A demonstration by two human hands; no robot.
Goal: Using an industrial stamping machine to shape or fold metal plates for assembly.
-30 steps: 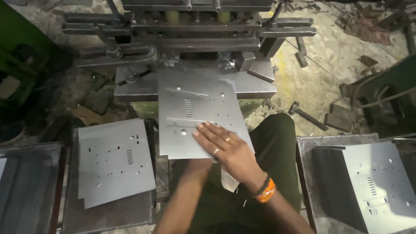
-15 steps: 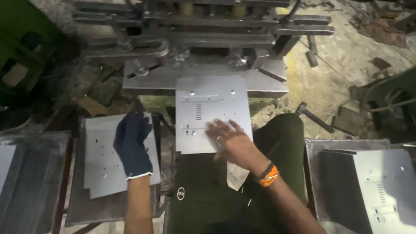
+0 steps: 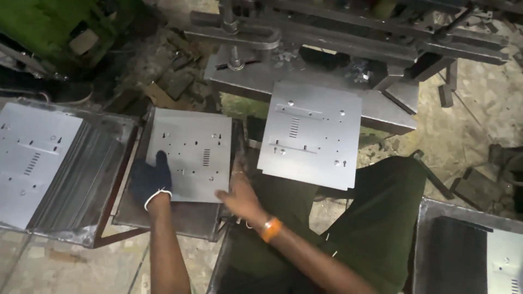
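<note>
1. Both hands are on the punched metal sheet (image 3: 190, 152) that lies flat in the middle tray (image 3: 180, 220), at the tray's far end and just left of the person's lap.
2. The gloved left hand (image 3: 151, 179) rests palm-down on the sheet's near-left corner, fingers laid out flat – pressing, not gripping.
3. The bare right hand (image 3: 239, 198), with an orange wristband (image 3: 271, 228), meets the sheet's near-right corner. I cannot tell whether its fingers have hooked under the edge or only touch it.
4. As I read it, the step in hand is getting hold of this sheet at its two near corners.
5. A second sheet (image 3: 310, 133) sits on the press bed (image 3: 381, 109), overhanging its near edge toward the lap.
6. A lift from here would call for a firm pinch at the right corner and fingers under the left – thin plate edges, so a level, two-handed raise clear of the tray's rim.
7. More sheets are stacked in the left tray (image 3: 32, 158).
</note>
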